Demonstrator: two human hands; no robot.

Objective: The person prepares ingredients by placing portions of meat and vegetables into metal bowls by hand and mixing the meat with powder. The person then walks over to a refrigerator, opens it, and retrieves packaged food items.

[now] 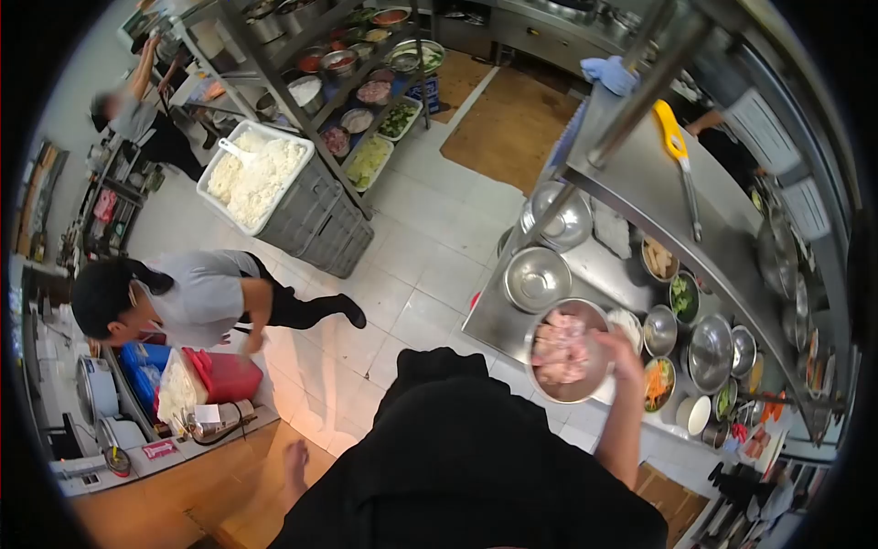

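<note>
At the right, my right hand point(621, 353) is closed on the rim of a steel bowl point(599, 371), which holds pieces of pale pink raw meat point(560, 348). The bowl is tilted a little and overlaps the edge of the steel counter point(492, 316). An empty steel bowl point(538, 279) stands just beyond it. Low on the left, my left hand point(295, 457) hangs beside my body, away from any object; its fingers are blurred and small.
A person point(183, 297) in a cap stands at the left counter near a red container point(224, 373). Another person point(137, 119) is farther back. A tub of white food point(256, 174) sits on stacked grey crates point(315, 215) beside a food rack point(302, 119).
</note>
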